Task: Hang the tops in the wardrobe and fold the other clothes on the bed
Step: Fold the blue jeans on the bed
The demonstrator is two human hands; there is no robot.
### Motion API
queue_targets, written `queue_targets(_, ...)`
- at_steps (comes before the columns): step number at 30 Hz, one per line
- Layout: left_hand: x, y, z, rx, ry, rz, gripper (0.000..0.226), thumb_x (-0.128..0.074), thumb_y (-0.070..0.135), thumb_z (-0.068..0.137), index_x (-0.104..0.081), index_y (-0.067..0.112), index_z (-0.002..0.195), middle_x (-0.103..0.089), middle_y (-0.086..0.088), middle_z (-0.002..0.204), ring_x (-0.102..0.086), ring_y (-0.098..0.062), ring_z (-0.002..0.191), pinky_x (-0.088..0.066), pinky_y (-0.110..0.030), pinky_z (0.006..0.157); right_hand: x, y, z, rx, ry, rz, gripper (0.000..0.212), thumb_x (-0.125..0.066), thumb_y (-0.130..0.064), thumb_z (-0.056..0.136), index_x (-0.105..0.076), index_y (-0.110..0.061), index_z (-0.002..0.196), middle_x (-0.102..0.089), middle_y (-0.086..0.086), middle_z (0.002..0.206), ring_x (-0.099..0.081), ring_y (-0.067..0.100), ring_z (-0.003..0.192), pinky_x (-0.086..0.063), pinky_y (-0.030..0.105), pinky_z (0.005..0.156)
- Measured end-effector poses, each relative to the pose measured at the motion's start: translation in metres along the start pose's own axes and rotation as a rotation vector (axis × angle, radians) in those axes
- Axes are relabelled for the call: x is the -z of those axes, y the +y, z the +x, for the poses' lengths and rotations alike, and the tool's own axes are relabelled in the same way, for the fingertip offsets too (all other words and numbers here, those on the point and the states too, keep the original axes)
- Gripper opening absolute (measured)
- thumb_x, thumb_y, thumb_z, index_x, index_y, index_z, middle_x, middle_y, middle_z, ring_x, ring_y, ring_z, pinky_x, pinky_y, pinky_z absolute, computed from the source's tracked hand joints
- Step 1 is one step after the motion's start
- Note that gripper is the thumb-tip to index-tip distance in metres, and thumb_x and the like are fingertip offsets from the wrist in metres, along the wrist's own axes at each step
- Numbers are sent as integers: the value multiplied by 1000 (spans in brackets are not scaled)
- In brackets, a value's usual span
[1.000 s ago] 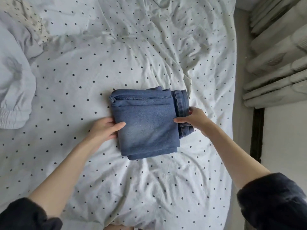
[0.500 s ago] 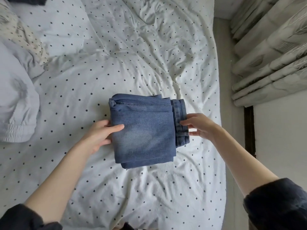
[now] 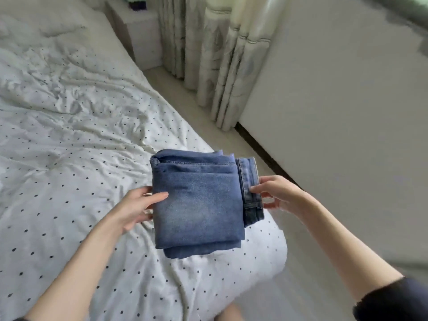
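Note:
A pair of blue jeans [image 3: 199,202], folded into a thick square, hangs in the air over the right edge of the bed [image 3: 69,158]. My left hand [image 3: 136,207] grips its left side, thumb on top and fingers underneath. My right hand [image 3: 275,193] pinches the right side at the waistband, thumb above, fingers below. The bed has a white cover with small dark dots.
Pale patterned curtains [image 3: 208,54] hang to the floor beyond the bed. A white wall or door panel [image 3: 335,100] fills the right side. A white bedside cabinet [image 3: 139,31] stands at the head of the bed. A strip of light floor [image 3: 208,117] runs between bed and wall.
Both hands have lifted the folded jeans off the bed. My view has swung to the right, so the curtains, floor and wall now show and the clothes on the left have gone out of view.

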State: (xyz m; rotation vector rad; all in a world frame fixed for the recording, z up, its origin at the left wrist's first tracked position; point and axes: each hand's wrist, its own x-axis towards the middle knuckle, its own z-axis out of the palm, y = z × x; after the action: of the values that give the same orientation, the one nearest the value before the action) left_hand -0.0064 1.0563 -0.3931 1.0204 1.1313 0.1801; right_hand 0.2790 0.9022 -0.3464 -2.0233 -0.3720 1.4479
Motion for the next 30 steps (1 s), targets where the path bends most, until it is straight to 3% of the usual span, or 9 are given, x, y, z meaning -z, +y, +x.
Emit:
queue_targets(4,-60,5,-12,-48,-212,178,34,-70,20,79,-62,10,110,-71,-3,102,-66,-15,88,-50,-32,68,31,81,-91,32,196,222,11,-64,-6,84,-70,-15,87,-72,-3,79,-66,6,68,-51,23,58)
queue_targets(8,-148,-12,-41,-69,-460,404,28,-70,20,80,-64,13,107,-73,1,97,-69,-9,78,-51,-26,62,44,183,-184,6,406,457,14,-63,-6,84,-69,-18,81,-70,-9,73,-62,0,60,-47,18,53)
queue_targets(13,-234,-44,-101,-88,-694,612,28,-68,19,84,-64,12,110,-71,-4,105,-68,-16,90,-52,-29,67,31,284,-282,-43,597,683,13,-62,-4,84,-67,-15,88,-69,-4,81,-61,7,72,-47,24,62)
queue_targets(18,-302,-84,-183,-137,-937,771,28,-67,21,83,-66,12,109,-72,-6,103,-67,-24,98,-54,-35,77,1,369,-390,-79,769,843,14,-61,-4,85,-67,-15,91,-70,-3,82,-64,7,68,-48,20,56)
queue_targets(23,-372,-143,-285,-223,-1220,927,20,-65,27,87,-70,13,100,-74,-2,94,-69,-11,81,-52,-21,58,-38,443,-513,-128,1038,964,14,-62,-2,84,-67,-11,94,-68,2,86,-62,12,72,-48,24,65)
queue_targets(30,-472,-193,-437,-368,-1547,1012,21,-67,26,86,-71,9,97,-74,-2,89,-68,-9,75,-51,-21,59,-79,496,-669,-229,1412,1093,8,-61,-1,85,-61,-8,86,-67,7,84,-61,18,75,-51,30,70)
